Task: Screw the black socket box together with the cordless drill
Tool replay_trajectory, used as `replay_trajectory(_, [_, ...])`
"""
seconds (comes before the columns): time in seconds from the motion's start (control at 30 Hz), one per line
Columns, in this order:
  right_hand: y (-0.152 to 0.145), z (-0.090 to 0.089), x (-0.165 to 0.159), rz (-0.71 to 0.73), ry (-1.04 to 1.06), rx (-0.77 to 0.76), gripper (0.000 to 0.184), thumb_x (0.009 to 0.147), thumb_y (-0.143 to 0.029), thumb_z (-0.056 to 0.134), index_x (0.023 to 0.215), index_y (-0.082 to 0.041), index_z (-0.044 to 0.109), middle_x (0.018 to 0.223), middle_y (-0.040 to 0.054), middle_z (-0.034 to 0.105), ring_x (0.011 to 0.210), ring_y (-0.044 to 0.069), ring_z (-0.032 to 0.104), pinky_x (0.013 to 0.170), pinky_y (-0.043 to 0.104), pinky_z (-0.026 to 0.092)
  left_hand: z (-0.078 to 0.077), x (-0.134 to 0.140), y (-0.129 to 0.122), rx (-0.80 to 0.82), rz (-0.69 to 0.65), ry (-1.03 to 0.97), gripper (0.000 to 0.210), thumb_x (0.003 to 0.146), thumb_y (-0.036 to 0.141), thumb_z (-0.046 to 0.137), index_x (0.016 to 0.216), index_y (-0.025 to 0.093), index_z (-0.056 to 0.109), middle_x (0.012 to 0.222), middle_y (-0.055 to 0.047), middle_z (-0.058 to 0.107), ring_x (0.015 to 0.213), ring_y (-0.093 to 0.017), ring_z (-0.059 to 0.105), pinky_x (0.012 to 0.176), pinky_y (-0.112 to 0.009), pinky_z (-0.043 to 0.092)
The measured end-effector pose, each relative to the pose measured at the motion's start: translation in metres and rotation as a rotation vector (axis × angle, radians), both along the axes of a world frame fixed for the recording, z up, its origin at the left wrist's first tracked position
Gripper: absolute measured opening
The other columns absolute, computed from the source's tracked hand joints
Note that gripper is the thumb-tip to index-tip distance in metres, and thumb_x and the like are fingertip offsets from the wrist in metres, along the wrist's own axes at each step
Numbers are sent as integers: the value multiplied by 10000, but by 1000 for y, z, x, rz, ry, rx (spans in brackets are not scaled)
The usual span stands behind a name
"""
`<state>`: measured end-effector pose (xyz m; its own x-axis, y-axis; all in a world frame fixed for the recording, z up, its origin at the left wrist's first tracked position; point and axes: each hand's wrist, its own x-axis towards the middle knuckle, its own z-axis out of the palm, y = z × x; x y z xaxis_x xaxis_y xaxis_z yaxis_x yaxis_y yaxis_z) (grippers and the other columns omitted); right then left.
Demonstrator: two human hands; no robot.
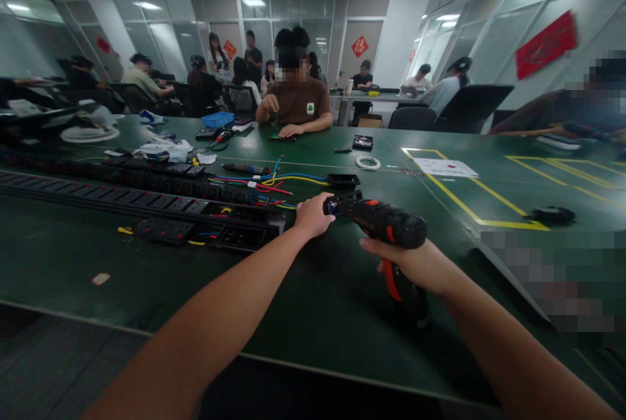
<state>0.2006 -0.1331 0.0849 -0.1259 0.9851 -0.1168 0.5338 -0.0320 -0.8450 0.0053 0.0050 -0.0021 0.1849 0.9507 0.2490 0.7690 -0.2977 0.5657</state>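
Observation:
My right hand [415, 260] is wrapped round the handle of a black and orange cordless drill [384, 218], which points away to the left. My left hand [313, 214] is closed on a small dark part [332, 205] at the drill's front end. What that part is, I cannot make out, and the drill's tip is hidden there. Left of my left hand lie long black power strips [122, 195] with rows of sockets. Blue, red and yellow wires [274, 179] run from them to a small black frame [343, 180].
Across the green table [293, 296] sits a person [293, 100] with both hands on a small item. A tape roll [368, 163], a blue basket [218, 120], a paper sheet [445, 167] and a black part [552, 215] lie about. Yellow tape marks [513, 224] are on the right.

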Motion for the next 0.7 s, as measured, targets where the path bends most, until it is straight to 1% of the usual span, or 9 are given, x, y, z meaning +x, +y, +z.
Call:
replay_trajectory(0.1, [0,0,0,-16,14,-16,453,788,-503,784,1122,-217,675,660,-10,658,616,239,685,591,356,549,-2,0,2,7,-2,4,605,813,284,775,1385,335,585,1379,-21,703,1286,-284,633,1108,-443,416])
replay_trajectory(0.23, [0,1,0,-26,31,-19,483,777,-493,796,1157,-217,681,662,-11,664,615,240,690,592,354,551,-5,-1,4,14,-6,7,594,818,299,778,1377,335,582,1376,-17,704,1277,-281,638,1097,-438,420])
replay_trajectory(0.4, [-1,2,-2,-33,31,-21,491,781,-502,789,1166,-216,689,627,-24,653,590,232,678,578,345,537,-3,0,2,10,-5,23,590,840,317,759,1395,339,561,1380,-21,700,1290,-280,629,1106,-436,411])
replay_trajectory(0.57, [3,1,3,-36,46,-31,472,765,-535,802,1102,-219,707,624,-10,669,612,245,686,574,340,524,-2,1,1,-12,20,21,582,861,312,733,1408,301,535,1357,-66,705,1278,-305,631,1109,-461,402])
replay_trajectory(0.7, [6,0,8,-60,100,-58,515,757,-534,810,1136,-202,702,624,0,673,588,231,669,537,321,495,-3,1,2,-29,37,11,578,864,302,727,1402,286,517,1308,-79,721,1260,-303,643,1103,-453,402])
